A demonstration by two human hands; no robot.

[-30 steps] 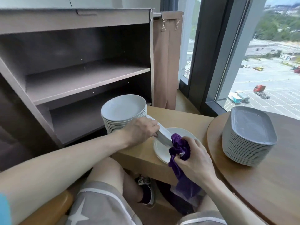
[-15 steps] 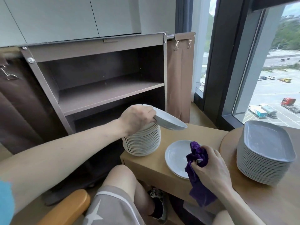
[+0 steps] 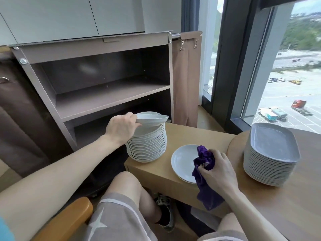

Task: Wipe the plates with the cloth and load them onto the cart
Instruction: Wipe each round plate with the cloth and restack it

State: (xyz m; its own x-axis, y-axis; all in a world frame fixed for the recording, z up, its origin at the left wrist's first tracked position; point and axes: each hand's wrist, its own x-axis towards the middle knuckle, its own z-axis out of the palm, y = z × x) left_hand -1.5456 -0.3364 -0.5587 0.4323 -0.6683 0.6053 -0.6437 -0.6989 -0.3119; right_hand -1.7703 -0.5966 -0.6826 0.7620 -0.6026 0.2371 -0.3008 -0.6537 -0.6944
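Observation:
My left hand [image 3: 121,127] grips a white round plate [image 3: 152,117] by its near rim, holding it level just above a tall stack of round plates [image 3: 147,145] on the low wooden table [image 3: 156,173]. My right hand [image 3: 217,173] clutches a bunched purple cloth [image 3: 205,159] over the right edge of a short stack of plates [image 3: 182,160] lying near the table's front edge. The brown cart [image 3: 104,94] stands behind the stack, its two shelves open toward me; the middle shelf holds nothing.
A tall stack of grey rectangular platters [image 3: 271,153] sits on the round wooden table [image 3: 295,206] at right. A brown fabric bag [image 3: 187,79] hangs off the cart's right side. Windows rise behind. My knees and a wooden chair arm [image 3: 69,221] are below.
My left hand lifted the plate off the short stack, carried it leftward and has lowered it to the top of the tall stack. The right hand with the cloth stayed by the short stack.

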